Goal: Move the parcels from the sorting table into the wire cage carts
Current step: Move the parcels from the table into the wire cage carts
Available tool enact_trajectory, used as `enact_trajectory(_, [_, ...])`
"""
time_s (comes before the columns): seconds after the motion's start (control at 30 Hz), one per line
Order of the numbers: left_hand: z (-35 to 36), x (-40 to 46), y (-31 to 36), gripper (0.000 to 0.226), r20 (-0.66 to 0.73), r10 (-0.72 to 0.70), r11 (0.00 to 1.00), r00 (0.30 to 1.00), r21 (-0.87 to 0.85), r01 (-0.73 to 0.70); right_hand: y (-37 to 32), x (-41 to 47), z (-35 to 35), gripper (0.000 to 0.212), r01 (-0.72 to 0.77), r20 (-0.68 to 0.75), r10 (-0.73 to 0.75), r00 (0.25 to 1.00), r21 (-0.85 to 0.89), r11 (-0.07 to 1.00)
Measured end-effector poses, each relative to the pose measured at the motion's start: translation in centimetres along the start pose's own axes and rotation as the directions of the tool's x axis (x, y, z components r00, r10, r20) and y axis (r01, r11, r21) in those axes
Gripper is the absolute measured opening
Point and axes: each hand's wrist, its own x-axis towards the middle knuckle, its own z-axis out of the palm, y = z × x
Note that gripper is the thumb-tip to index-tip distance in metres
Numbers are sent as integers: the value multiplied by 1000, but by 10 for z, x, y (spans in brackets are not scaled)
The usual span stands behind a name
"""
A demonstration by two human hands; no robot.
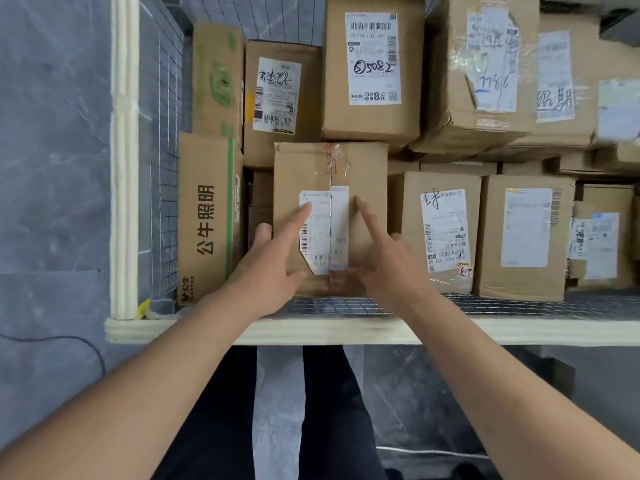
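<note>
Your forearms are reaching over the wire cage cart [124,168], already crowded with boxes beyond your fingertips. Under your spread, straight fingers the parcel [330,216] is sitting inside; left hand [273,261] and right hand [381,261] are pressing its top. You are probably seating it; next, lift away.

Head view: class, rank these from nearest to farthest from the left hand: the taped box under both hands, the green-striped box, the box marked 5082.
1. Taped cardboard box: under the left hand.
2. Green-striped cardboard box: just left.
3. Box marked 5082: behind, farthest.
</note>
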Motion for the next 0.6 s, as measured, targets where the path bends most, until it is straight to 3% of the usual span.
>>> enact_trajectory(0.27, [-1,11,1,109,50,46,987,998,155,-53,4,8,-6,129,17,76,6,997,-307,952])
enact_trajectory(0.6, [0,10,-6,112,137,54,973,989,216,-83,16,-7,3,126,25,139,19,990,-311,950])
